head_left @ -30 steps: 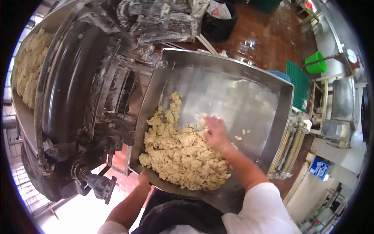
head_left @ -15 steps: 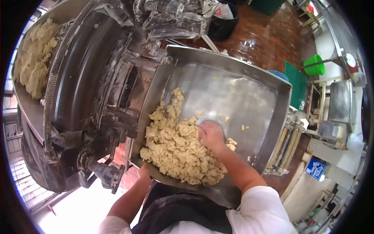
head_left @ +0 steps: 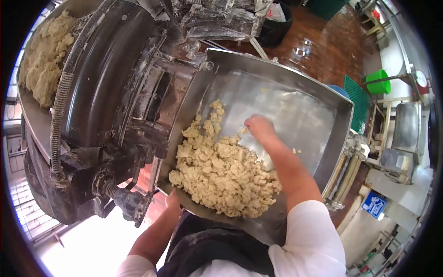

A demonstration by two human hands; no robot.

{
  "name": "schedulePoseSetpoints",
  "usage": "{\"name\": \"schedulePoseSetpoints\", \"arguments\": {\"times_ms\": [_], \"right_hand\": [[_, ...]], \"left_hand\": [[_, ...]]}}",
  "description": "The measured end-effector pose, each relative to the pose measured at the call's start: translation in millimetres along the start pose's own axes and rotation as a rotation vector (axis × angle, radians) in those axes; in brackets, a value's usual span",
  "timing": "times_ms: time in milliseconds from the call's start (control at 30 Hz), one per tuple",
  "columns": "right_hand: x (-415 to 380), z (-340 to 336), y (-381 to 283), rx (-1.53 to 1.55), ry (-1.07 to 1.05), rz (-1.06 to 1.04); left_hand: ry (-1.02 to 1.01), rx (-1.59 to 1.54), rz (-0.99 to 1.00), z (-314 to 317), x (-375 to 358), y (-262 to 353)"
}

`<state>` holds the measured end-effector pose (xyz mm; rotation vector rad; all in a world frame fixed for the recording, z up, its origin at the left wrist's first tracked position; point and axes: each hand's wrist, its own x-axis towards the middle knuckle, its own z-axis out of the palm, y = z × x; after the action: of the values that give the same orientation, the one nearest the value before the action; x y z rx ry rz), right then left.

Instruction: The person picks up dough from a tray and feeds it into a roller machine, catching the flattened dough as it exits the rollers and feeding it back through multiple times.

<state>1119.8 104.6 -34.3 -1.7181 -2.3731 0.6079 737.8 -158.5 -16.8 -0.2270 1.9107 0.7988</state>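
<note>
A large metal tray [head_left: 277,69] holds a heap of crumbly, pale dough [head_left: 226,177] in its near left part. My right hand [head_left: 260,128] is over the bare metal just beyond the heap, its fingers curled together beside a small dough crumb; what they hold, if anything, is too small to name. At the tray's near left corner is my left hand [head_left: 172,201], against the outer edge, with its fingers hidden by the tray wall.
A large machine [head_left: 104,78] with a dark drum stands left of the tray, with more dough [head_left: 48,57] in its bowl. Rollers [head_left: 344,177] are at the tray's right. Further back are a black bin [head_left: 275,25], a green bucket [head_left: 378,82] and a blue sign [head_left: 374,204].
My right hand has moved away from the heap, up and slightly right over the bare metal, and its fingers have curled. My left hand remains at the tray corner. The view has shifted slightly.
</note>
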Motion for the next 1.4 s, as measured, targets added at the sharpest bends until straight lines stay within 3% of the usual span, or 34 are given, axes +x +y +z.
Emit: {"name": "schedulePoseSetpoints", "arguments": {"times_ms": [233, 333, 400, 533, 600, 633, 700, 767, 867, 933, 1033, 1167, 1267, 1367, 1400], "right_hand": [[5.1, -2.6, -1.4, -0.147, -0.101, -0.152], [1.5, -6.6, -8.1, -0.277, -0.056, -0.205], [-10.0, 6.9, -5.7, -0.356, 0.167, -0.229], [-20.2, 12.0, -9.5, -0.228, 0.215, -0.045], [-21.5, -20.6, -18.7, 0.109, 0.278, 0.128], [-20.8, -44.4, -24.9, 0.106, 0.279, 0.128], [-19.6, -111.0, -36.7, 0.530, 0.498, 0.194], [-10.8, -186.8, -33.1, 0.323, 0.807, -0.024], [47.2, -261.3, -2.2, 0.280, 0.958, 0.028], [96.6, -259.5, 40.7, -0.219, 1.000, -0.063], [89.6, -245.5, 18.9, 0.301, 0.593, 0.046], [60.4, -125.5, 37.4, 0.096, 0.371, 0.263], [70.2, -76.7, 50.6, -0.020, 0.311, 0.363], [82.5, -36.3, 76.4, -0.141, 0.253, 0.318], [79.4, -36.4, 64.1, -0.046, 0.043, 0.355]], "left_hand": [[0.070, 0.049, -0.012, 12.7, -20.9, 9.3], [0.042, -0.003, -0.023, 16.6, -23.7, 8.7], [0.080, 0.001, -0.035, 23.3, -39.6, 12.2], [0.121, -0.004, 0.007, 20.3, -35.6, 15.9], [0.154, 0.098, 0.046, 22.1, -36.8, 19.2], [0.094, 0.085, 0.017, 14.0, -26.1, 17.1], [0.120, 0.124, 0.018, 15.7, -33.4, 22.1], [0.136, 0.112, 0.046, 8.5, -20.8, 9.4], [0.138, 0.120, -0.006, 6.4, -8.9, 4.4], [0.140, 0.098, -0.010, 6.6, -12.9, 0.0], [0.124, 0.059, 0.012, 17.0, -27.3, 8.1], [0.088, 0.140, 0.076, -1.5, -3.5, -3.2], [0.123, 0.207, 0.059, 1.9, -8.7, -1.5], [0.081, 0.091, 0.051, 1.7, -11.4, 0.0], [0.087, 0.098, 0.057, 0.3, -10.5, 1.1]]}}
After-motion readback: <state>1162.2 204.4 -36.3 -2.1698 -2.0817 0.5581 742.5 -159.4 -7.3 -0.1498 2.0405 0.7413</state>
